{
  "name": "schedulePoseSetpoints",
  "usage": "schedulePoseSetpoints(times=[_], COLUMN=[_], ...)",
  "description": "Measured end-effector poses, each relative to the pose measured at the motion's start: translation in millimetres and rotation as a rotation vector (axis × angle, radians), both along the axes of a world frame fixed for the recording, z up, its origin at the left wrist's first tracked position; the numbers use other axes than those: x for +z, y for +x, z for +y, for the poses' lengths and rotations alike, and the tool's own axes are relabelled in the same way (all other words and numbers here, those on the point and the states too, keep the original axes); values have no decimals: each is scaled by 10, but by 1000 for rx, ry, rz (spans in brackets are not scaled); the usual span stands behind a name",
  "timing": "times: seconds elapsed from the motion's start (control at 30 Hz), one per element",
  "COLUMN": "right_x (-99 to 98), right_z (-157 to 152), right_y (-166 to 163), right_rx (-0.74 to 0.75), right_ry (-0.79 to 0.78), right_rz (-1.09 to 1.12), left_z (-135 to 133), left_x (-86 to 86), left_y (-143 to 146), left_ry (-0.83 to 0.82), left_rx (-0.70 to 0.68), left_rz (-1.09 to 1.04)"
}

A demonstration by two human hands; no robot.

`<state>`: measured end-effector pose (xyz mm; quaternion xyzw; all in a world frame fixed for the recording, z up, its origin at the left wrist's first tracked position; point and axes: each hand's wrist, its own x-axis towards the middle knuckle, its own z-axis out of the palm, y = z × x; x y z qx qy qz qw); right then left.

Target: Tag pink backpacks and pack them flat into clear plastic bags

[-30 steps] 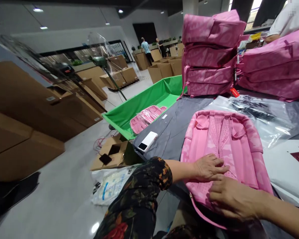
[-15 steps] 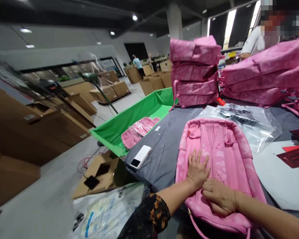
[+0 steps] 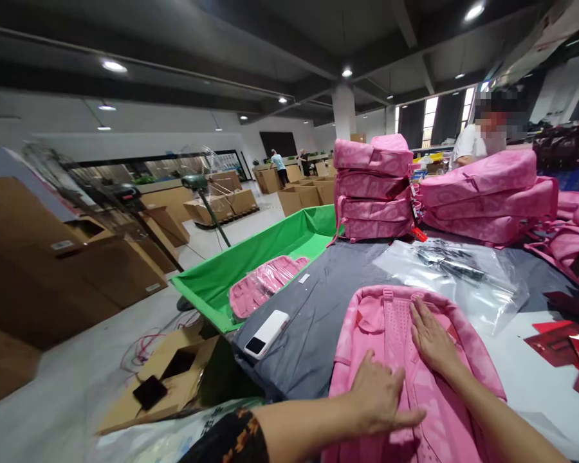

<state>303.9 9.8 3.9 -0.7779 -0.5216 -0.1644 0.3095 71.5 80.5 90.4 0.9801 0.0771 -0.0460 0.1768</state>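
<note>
A pink backpack [image 3: 350,341] lies flat on the grey-covered table in front of me, its strap side facing up. My left hand [image 3: 379,399] is over the lower middle of its back panel, fingers spread, holding nothing. Farther up, my right hand [image 3: 431,337] rests flat with fingers stretched toward the top edge, near a strap's upper end. Just beyond the backpack lies a clear plastic bag [image 3: 463,276].
Stacked pink backpacks [image 3: 374,186] stand at the table's back, with another pile [image 3: 482,193] to the right. A white phone-like device [image 3: 267,334] lies at the left edge. Beside the table, a green bin [image 3: 207,283] holds a bagged pink backpack. Red cards [image 3: 560,347] lie right.
My right hand has moved from the lower middle of the backpack up toward its top, its fist opened flat. My left hand has shifted lower, fingers spread. The view has tilted upward.
</note>
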Motion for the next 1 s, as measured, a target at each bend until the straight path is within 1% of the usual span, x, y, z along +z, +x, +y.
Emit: schedulePoseSetpoints(times=[0.07, 0.13, 0.2, 0.23, 0.3, 0.37, 0.4, 0.47, 0.53, 0.6, 0.67, 0.73, 0.77, 0.87, 0.93, 1.0], right_x=[-113, -89, 73, 190, 437, 619, 663, 644, 506, 308, 123, 9, -14, 32, 142, 313], right_z=[-32, -104, -180, -206, -208, -119, -42, 149, 336, 459, 499, 475, 451, 368, 310, 254], right_y=[-13, 3, 145, 276, 642, 1075, 1282, 1621, 1833, 1940, 1993, 2039, 2068, 2200, 2313, 2421], right_rx=[-8, -26, -98, -149, -233, -230, -198, -116, -64, -53, -71, -101, -119, -217, -332, -441], right_ry=[5, 34, 87, 116, 146, 103, 57, -51, -130, -173, -207, -244, -255, -222, -168, -127], right_rz=[18, 38, 70, 90, 143, 220, 265, 351, 414, 453, 482, 513, 528, 538, 513, 466], left_z=[107, 197, 256, 272, 282, 280, 281, 295, 328, 367, 390, 390, 383, 357, 346, 341], left_x=[26, -69, -226, -303, -419, -482, -503, -555, -630, -703, -735, -710, -681, -581, -534, -506], left_y=[382, 695, 877, 918, 931, 908, 901, 907, 939, 973, 988, 981, 973, 946, 935, 931], left_ry=[46, 10, -76, -117, -173, -206, -216, -224, -228, -239, -246, -250, -255, -289, -317, -337], left_rx=[29, 39, 38, 38, 22, 28, 38, 55, 57, 37, 11, 16, 29, 59, 51, 42], left_rz=[-154, -305, -335, -321, -295, -297, -309, -342, -366, -373, -374, -370, -361, -318, -299, -300])
